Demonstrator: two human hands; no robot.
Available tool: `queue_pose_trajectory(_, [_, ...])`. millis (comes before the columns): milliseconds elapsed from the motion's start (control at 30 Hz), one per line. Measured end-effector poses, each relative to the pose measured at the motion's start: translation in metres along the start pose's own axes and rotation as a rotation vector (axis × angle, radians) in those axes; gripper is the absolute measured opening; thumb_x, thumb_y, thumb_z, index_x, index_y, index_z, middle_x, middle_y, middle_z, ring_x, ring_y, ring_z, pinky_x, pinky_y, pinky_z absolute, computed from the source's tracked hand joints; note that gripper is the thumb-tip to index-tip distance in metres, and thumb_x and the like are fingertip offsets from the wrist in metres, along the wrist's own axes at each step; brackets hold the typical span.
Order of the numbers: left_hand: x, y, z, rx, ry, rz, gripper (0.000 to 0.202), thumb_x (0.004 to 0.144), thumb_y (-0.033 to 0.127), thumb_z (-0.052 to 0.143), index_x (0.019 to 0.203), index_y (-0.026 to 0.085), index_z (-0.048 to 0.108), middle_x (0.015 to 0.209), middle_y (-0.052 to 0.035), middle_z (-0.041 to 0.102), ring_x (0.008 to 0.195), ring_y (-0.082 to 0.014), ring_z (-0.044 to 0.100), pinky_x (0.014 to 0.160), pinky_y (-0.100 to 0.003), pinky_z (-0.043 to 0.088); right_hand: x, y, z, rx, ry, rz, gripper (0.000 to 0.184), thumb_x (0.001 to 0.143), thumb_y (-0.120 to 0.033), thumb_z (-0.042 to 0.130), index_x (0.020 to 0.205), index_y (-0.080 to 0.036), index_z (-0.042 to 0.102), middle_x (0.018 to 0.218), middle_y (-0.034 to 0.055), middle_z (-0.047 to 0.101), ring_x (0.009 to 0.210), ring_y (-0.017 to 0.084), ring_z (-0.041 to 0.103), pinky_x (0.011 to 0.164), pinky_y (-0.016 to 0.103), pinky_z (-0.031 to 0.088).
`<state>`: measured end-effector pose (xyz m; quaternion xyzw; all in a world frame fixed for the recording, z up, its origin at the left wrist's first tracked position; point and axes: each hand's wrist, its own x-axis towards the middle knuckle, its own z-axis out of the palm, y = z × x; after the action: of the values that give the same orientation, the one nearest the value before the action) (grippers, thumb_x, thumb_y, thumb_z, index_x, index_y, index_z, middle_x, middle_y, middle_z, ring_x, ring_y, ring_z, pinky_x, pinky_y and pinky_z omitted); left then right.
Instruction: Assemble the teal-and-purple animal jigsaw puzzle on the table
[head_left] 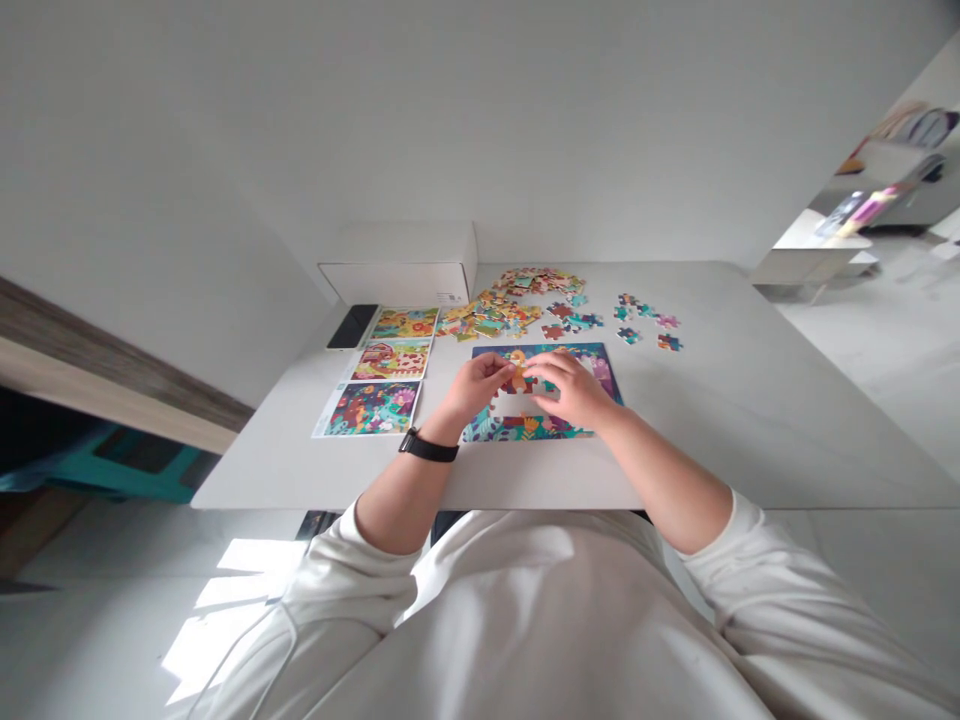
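Jigsaw puzzle (559, 428), partly assembled, lies flat on the bench (757, 420), directly under the left hand (477, 387) and the right hand (574, 390), with a pale gap showing just below the fingertips. The left hand has its thumb and fingers drawn together at the tips; whether a piece is pinched there, I cannot tell. The right hand curls loosely over the puzzle, its thumb apart from its fingers. An orange-and-brown section (517, 383) shows between the 2 hands, and the main risk sits there: pressing at an angle could bend a tab or pop neighbouring pieces loose. Parts bordering the gap could slide if either palm dragged across them. The black wristband (430, 447) behind the left hand might catch the puzzle's near corner if that wrist dropped.

Beyond the hands, a cluster of teal and brown pieces (583, 321) lies close to a yellow pile (493, 320) and a reddish pile (541, 281); a careless reach could mix all 3. Past the right hand, scattered pieces (670, 342) could be knocked farther off by a wide sweep. Left of the left hand, 3 printed pictures (375, 408) could be nudged askew by a straying elbow.
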<state>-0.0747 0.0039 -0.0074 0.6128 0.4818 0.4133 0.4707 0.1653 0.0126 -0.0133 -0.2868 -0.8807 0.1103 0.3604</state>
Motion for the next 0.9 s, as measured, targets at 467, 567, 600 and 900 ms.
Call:
queue_pose_trajectory(467, [0.0022,-0.0058,-0.0054,0.333,-0.104,0.066,0.03,0.086,0.043,0.079,0.103,0.019,0.073,0.084,-0.003,0.078,0.074,-0.0164,0.07,0.063,-0.025,0.051,-0.0005,0.0025,-0.0011,0.053,-0.161,0.023,0.012,0.095,-0.025,0.079,0.107,-0.026,0.08,0.12,0.0089,0.077,0.113,0.028,0.072,0.107,0.046,0.057])
queue_pose_trajectory(567, [0.0024,-0.0065,-0.006,0.46,-0.105,0.09,0.024,0.083,0.034,0.08,0.102,0.019,0.074,0.086,-0.0018,0.077,0.077,-0.0161,0.07,0.07,-0.025,0.052,-0.0002,0.0015,0.0001,0.074,-0.211,0.022,0.012,0.096,-0.028,0.08,0.107,-0.025,0.081,0.119,0.0098,0.076,0.112,0.028,0.071,0.107,0.045,0.056])
queue_pose_trajectory(600, [0.0023,-0.0065,-0.0058,0.496,-0.107,0.086,0.023,0.083,0.032,0.08,0.101,0.019,0.074,0.087,-0.0019,0.078,0.078,-0.0163,0.07,0.07,-0.026,0.051,-0.0006,0.0018,0.0008,0.08,-0.225,0.027,0.012,0.096,-0.027,0.08,0.108,-0.025,0.081,0.119,0.0099,0.076,0.113,0.028,0.071,0.107,0.045,0.056])
queue_pose_trajectory(900, [-0.0003,-0.0078,0.0005,0.625,-0.147,0.072,0.015,0.086,0.022,0.078,0.1,0.018,0.077,0.087,-0.003,0.079,0.076,-0.0163,0.07,0.071,-0.025,0.049,-0.0047,0.0051,0.0047,0.01,-0.338,0.092,0.021,0.093,-0.019,0.079,0.113,-0.023,0.081,0.119,0.0103,0.072,0.114,0.028,0.069,0.104,0.042,0.055])
